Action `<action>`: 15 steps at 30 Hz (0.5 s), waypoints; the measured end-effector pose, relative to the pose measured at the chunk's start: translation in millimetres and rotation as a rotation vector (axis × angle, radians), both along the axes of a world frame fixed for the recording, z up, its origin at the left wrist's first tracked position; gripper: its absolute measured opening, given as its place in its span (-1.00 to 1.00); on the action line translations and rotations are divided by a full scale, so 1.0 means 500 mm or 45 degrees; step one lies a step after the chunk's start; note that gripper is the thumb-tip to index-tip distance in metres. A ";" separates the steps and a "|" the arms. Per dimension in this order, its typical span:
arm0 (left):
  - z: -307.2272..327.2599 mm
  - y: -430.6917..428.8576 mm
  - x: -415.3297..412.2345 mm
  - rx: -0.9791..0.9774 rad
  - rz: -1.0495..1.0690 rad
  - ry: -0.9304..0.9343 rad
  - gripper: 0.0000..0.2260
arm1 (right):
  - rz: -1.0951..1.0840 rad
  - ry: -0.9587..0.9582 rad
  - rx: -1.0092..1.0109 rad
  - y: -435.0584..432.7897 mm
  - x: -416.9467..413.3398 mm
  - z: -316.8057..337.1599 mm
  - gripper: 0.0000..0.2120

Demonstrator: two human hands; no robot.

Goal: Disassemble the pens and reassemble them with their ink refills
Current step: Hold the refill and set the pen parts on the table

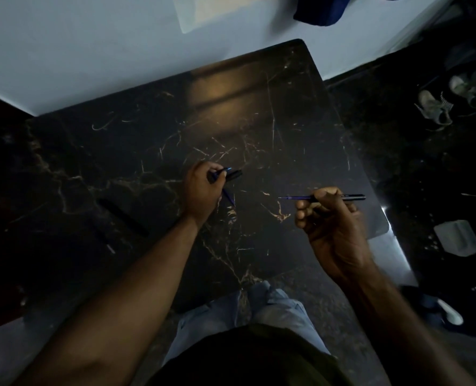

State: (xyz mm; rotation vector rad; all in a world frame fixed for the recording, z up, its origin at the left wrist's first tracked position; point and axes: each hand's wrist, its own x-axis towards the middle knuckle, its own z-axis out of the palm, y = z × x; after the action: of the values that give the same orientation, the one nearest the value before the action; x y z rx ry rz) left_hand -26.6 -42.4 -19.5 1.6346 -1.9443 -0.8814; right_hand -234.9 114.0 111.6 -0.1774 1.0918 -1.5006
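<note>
Gripping pen parts (226, 175), probably, left hand (202, 189) sits central; right hand (334, 224) pinches pen (352, 196) near table (259, 112) edge.

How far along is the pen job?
Roughly midway. Done: one pen is apart, its black piece and blue refill in the left hand. In hand: the right hand holds a barrel with a thin refill poking out. Left: joining these, plus a dark pen lying on the table.

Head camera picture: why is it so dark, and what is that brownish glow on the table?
In the head view the room is dim; the glossy black marble-patterned table mirrors a warm amber light patch at its far end, with a white glint at its right edge. A black pen piece lying left almost vanishes in shadow. The wide lens bows the table edges.
</note>
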 end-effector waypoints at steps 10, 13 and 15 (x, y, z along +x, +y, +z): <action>0.000 0.016 -0.001 0.008 0.113 -0.041 -0.87 | 0.021 -0.042 0.001 -0.017 0.010 0.006 -0.91; 0.002 0.007 -0.004 -0.002 0.144 -0.036 -0.87 | 0.031 -0.031 0.004 -0.017 0.013 0.006 -0.90; 0.003 -0.006 -0.006 -0.020 0.114 -0.032 -0.87 | 0.046 -0.015 0.002 -0.015 0.015 0.006 -0.89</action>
State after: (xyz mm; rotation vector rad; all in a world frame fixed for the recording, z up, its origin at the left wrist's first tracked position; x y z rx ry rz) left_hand -29.8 -45.4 -18.0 1.7173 -1.8741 -0.8129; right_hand -227.3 106.3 114.6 -0.1860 1.0748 -1.4672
